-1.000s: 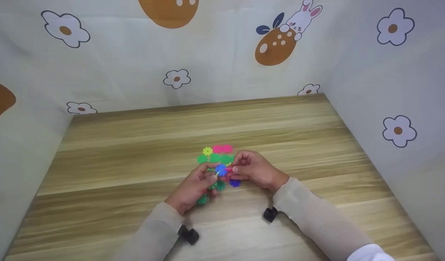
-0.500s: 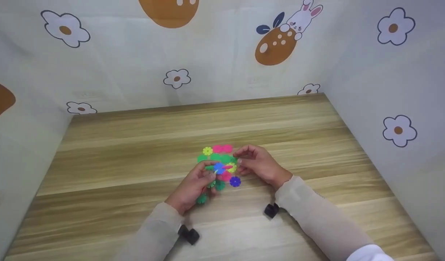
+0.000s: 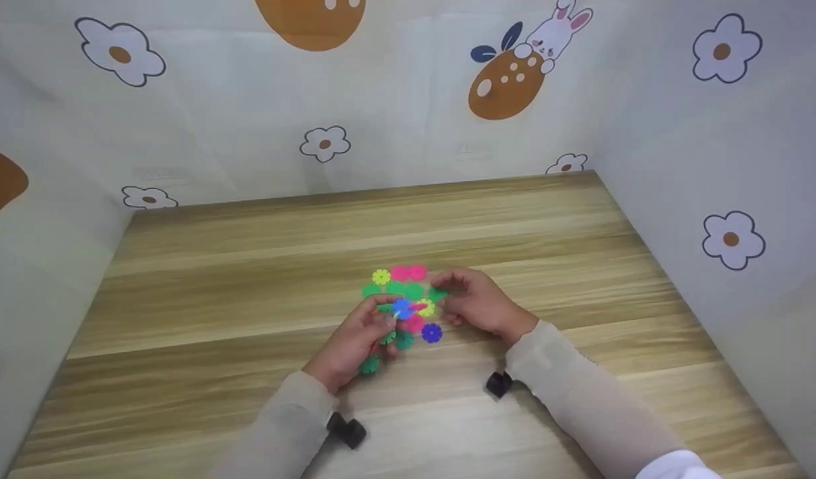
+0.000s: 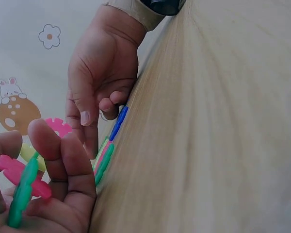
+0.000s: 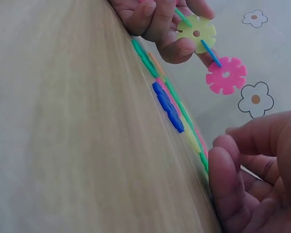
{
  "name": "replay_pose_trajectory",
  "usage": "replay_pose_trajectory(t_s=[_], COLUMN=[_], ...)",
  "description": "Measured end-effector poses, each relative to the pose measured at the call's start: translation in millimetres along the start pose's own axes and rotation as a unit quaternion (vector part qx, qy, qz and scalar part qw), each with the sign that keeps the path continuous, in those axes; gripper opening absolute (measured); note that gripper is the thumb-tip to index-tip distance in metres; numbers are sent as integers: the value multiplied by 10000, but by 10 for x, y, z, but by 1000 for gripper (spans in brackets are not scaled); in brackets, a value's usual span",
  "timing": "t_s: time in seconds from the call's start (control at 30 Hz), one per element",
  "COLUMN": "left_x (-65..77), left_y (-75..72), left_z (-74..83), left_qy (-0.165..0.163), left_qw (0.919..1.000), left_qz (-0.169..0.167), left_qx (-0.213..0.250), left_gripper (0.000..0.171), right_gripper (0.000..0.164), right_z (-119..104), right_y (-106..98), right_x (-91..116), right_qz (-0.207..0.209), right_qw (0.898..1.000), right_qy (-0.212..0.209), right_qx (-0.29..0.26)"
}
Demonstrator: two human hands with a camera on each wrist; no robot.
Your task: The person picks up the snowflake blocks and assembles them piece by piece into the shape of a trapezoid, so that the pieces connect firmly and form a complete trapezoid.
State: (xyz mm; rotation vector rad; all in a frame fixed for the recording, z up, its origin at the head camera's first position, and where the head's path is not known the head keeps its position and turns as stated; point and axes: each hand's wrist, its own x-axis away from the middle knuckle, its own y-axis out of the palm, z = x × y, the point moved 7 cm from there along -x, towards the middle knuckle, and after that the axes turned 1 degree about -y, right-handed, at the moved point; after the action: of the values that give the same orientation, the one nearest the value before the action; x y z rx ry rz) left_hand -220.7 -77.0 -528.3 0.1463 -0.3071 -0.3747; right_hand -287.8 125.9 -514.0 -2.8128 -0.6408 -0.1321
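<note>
A chain of interlocked, notched, flower-shaped plastic discs (image 3: 402, 309) is held near the centre of the frame in the head view, raised above the table. It is grasped between the curled fingers and thumb of the left hand (image 3: 351, 342). In the right wrist view, a pink disc (image 5: 226, 80), a blue disc seen edge-on (image 5: 211, 52) and a pale yellow disc (image 5: 189, 32) are shown joined along its free end, in the upper right of the frame. The right hand (image 3: 482, 303) is placed right of centre, its bent fingers brought to a flat green disc (image 3: 437, 294); whether this disc is pinched or merely touched cannot be told, since the fingertips are partly hidden. Further loose discs are laid flat around the hands: a yellow disc (image 3: 381, 277) and two pink discs (image 3: 408, 273) above, a row of green discs (image 3: 404, 291) below these, and a dark blue disc (image 3: 431, 332) at lower right of the cluster. All are supported by a wood-grained table (image 3: 248, 279). The upper frame is filled by a white wall covering (image 3: 394, 86) printed with flowers.
</note>
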Motion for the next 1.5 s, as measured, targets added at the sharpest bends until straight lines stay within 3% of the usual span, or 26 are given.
replay_pose_trajectory(t_s=[0.2, 0.33, 0.5, 0.77, 1.17, 1.5], left_x=[4, 3, -1, 6, 10, 7], left_y=[-6, -5, -8, 2, 5, 0], left_z=[-9, -6, -2, 16, 7, -3], left_qy=[-87, -83, -89, 55, 23, -63], left_qw=[10000, 10000, 9999, 9999, 10000, 10000], left_qz=[45, 46, 38, -70, -22, -2], left_qx=[-9, -31, -68, -101, 12, 15], left_gripper=[43, 43, 42, 42, 41, 41], right_gripper=[43, 51, 42, 30, 23, 25], right_z=[-34, -49, -86, -89, -73, -116], right_y=[-39, -53, -78, -79, -3, 26], right_x=[19, 40, 51, 65, 36, 65], right_qz=[264, 282, 299, 115, -407, -476], right_qw=[9992, 9939, 9823, 9824, 9890, 9733], right_qy=[6, 229, 277, 289, -258, -99], right_qx=[287, 1037, 1828, 1843, 1397, 2245])
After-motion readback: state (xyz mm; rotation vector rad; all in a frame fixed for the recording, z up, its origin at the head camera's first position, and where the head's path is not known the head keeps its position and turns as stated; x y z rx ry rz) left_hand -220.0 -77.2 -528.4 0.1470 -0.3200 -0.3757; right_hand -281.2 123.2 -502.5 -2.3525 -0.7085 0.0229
